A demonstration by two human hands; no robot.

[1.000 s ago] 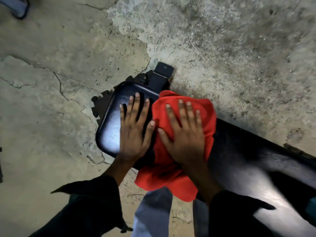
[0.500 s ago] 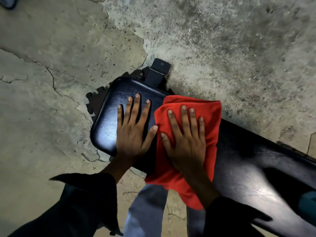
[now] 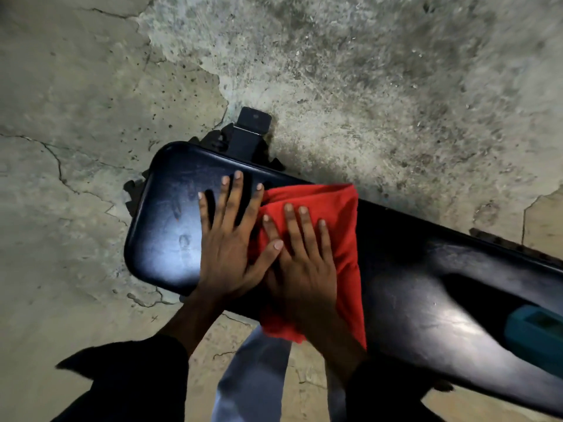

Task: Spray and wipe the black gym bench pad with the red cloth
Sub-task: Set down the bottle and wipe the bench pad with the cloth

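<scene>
Cracked grey concrete floor (image 3: 76,117) is lying at 9 o'clock. Glossy black padded gym bench pad (image 3: 170,226) is running centre to 4 o'clock. Left hand (image 3: 227,242) is pressing flat on pad, fingers splayed, gripping nothing. Right hand (image 3: 300,263) is pressing w/ straight fingers on crumpled red cloth (image 3: 338,214), just beside left hand. Teal object (image 3: 536,330) is sitting on pad at 4 o'clock.

Cracked, patchy concrete floor (image 3: 365,71); black metal bracket (image 3: 251,132) at the far edge; teal object (image 3: 536,330) at right.
</scene>
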